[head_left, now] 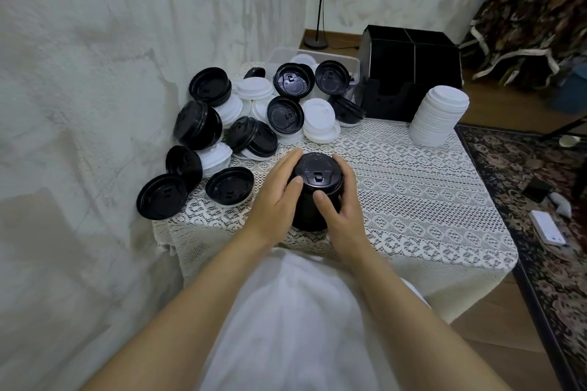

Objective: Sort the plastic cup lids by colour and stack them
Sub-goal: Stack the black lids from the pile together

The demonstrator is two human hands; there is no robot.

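Note:
A stack of black lids [316,181] stands upright near the table's front edge. My left hand [276,197] grips its left side, fingers curved round the stack and thumb near the top rim. My right hand [343,209] grips its right side, thumb on the front. A tall stack of white lids [440,116] stands at the right of the table. A mixed pile of loose black lids [198,125] and white lids [319,119] lies at the back left, against the wall.
The table carries a white lace cloth [413,194]. A black divided box [413,73] and a clear plastic bin [336,57] sit at the back. The wall is close on the left. A patterned rug [533,187] with a phone [548,227] lies to the right.

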